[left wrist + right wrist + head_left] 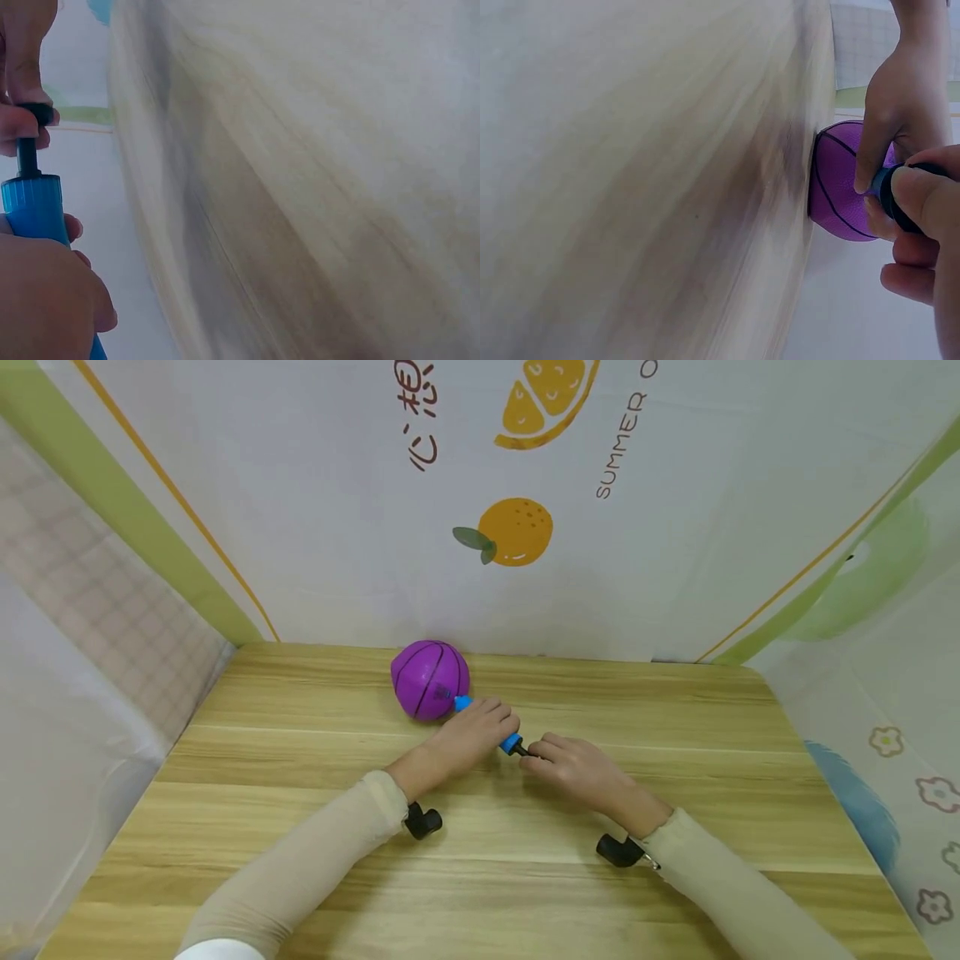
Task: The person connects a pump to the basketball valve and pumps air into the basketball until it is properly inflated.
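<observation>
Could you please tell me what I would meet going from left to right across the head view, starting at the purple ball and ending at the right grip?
Purple ball → left grip → black rod of the blue pump → right grip.

We find the head view bright and evenly lit, with only soft shadows on the tabletop (517,893). Both wrist views look dimmer and hazier to us, the tabletop's grain smeared and its edge bowed.
</observation>
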Action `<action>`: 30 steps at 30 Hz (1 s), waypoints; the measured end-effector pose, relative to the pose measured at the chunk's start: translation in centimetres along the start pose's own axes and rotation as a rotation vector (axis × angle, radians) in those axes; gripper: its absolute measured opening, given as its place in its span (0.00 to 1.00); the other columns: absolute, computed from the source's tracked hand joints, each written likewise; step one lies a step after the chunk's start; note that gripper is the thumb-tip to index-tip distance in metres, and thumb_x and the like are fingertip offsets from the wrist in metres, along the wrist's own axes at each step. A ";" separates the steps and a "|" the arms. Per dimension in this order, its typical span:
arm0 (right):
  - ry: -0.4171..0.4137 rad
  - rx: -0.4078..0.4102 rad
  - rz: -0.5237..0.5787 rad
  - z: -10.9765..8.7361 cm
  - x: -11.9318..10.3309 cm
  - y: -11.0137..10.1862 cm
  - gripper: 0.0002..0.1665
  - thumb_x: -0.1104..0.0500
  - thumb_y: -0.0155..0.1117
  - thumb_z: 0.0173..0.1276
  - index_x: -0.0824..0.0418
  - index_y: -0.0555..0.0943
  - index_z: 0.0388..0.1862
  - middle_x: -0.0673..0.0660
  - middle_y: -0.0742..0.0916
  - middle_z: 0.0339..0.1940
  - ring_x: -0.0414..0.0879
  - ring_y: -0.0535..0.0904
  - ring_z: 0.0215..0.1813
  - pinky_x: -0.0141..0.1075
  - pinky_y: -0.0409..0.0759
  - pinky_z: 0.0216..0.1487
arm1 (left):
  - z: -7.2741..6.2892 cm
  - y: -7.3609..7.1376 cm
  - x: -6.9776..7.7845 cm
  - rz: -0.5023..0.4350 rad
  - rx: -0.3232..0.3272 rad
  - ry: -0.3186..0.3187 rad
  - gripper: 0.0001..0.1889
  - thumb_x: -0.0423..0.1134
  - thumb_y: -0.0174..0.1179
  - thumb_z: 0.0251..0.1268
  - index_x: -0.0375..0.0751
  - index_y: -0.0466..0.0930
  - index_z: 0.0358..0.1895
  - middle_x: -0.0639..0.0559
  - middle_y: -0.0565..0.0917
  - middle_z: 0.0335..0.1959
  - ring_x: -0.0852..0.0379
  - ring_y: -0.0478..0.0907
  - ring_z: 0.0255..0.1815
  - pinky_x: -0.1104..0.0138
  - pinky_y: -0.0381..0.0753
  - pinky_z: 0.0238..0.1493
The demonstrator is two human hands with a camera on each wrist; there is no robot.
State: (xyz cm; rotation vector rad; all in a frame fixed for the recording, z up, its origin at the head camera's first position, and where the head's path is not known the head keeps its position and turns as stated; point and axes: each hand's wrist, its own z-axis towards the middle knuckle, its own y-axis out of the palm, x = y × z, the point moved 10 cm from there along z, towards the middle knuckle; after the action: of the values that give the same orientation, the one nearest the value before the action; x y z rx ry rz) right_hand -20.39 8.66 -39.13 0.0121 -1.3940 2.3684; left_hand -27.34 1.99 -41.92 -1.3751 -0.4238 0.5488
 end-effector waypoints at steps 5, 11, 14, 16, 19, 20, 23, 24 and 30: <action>-0.003 0.000 0.041 -1.0 -0.5 -1.0 0.27 0.60 0.32 0.86 0.61 0.82 0.42 0.53 0.84 0.36 0.43 0.78 0.35 0.28 0.79 0.31 | 0.0 0.0 0.1 0.004 0.018 0.024 0.09 0.27 0.56 0.72 0.45 0.73 0.47 0.53 0.73 0.42 0.52 0.68 0.49 0.59 0.70 0.61; 0.009 -0.023 0.070 -2.9 -1.0 -2.4 0.26 0.59 0.33 0.85 0.61 0.82 0.45 0.52 0.84 0.38 0.43 0.78 0.36 0.29 0.80 0.33 | 0.0 -0.1 -0.1 0.016 0.013 0.021 0.10 0.26 0.56 0.71 0.44 0.73 0.48 0.53 0.74 0.42 0.52 0.69 0.48 0.59 0.70 0.61; 0.015 -0.037 0.062 -3.7 -1.3 -3.1 0.27 0.59 0.32 0.86 0.61 0.83 0.45 0.52 0.84 0.38 0.43 0.78 0.37 0.30 0.80 0.34 | -0.1 -0.1 -0.3 0.009 0.001 0.010 0.11 0.25 0.56 0.71 0.44 0.73 0.48 0.53 0.74 0.43 0.53 0.69 0.49 0.59 0.70 0.62; 0.017 -0.041 0.066 -4.2 -1.5 -3.5 0.27 0.59 0.32 0.86 0.61 0.83 0.44 0.52 0.84 0.39 0.43 0.78 0.37 0.31 0.81 0.35 | -0.1 -0.1 -0.4 0.008 0.000 0.005 0.11 0.24 0.56 0.71 0.44 0.73 0.48 0.53 0.74 0.44 0.53 0.69 0.49 0.59 0.71 0.63; 0.025 -0.045 0.079 -4.8 -1.8 -3.9 0.28 0.59 0.33 0.86 0.60 0.84 0.42 0.52 0.85 0.39 0.43 0.80 0.38 0.31 0.82 0.37 | -0.2 -0.1 -0.5 0.011 0.001 0.005 0.11 0.24 0.56 0.71 0.44 0.73 0.48 0.53 0.74 0.43 0.53 0.68 0.49 0.59 0.70 0.63; 0.025 -0.041 0.085 -4.9 -1.9 -4.0 0.27 0.59 0.34 0.86 0.60 0.84 0.42 0.52 0.85 0.39 0.43 0.80 0.39 0.31 0.82 0.37 | -0.2 0.0 -0.5 0.013 0.003 0.005 0.11 0.24 0.56 0.71 0.44 0.73 0.48 0.53 0.74 0.43 0.53 0.68 0.49 0.59 0.70 0.64; 0.023 -0.033 0.090 -5.0 -2.0 -4.1 0.27 0.60 0.34 0.86 0.61 0.84 0.42 0.52 0.85 0.39 0.43 0.81 0.39 0.30 0.82 0.38 | -0.3 0.1 -0.5 0.022 0.001 0.002 0.11 0.24 0.56 0.71 0.44 0.73 0.48 0.53 0.74 0.43 0.53 0.68 0.49 0.59 0.69 0.64; 0.022 -0.028 0.089 -4.9 -2.0 -4.1 0.26 0.60 0.35 0.86 0.61 0.84 0.42 0.52 0.85 0.39 0.43 0.80 0.39 0.30 0.82 0.38 | -0.2 0.2 -0.5 0.022 0.000 0.000 0.11 0.24 0.56 0.71 0.44 0.73 0.48 0.54 0.74 0.43 0.53 0.67 0.49 0.59 0.69 0.64; 0.043 -0.031 0.095 -4.1 -1.3 -3.7 0.27 0.59 0.34 0.86 0.60 0.84 0.42 0.52 0.85 0.38 0.42 0.79 0.38 0.29 0.81 0.37 | 0.0 0.1 -0.1 0.024 0.004 0.004 0.10 0.25 0.55 0.71 0.44 0.72 0.47 0.54 0.72 0.42 0.54 0.67 0.48 0.60 0.69 0.62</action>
State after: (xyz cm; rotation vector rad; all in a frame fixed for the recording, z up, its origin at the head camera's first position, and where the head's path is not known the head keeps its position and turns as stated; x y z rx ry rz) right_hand -17.23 13.31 -38.35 -0.1154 -1.4409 2.4084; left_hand -27.46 1.97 -41.99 -1.3790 -0.4028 0.5661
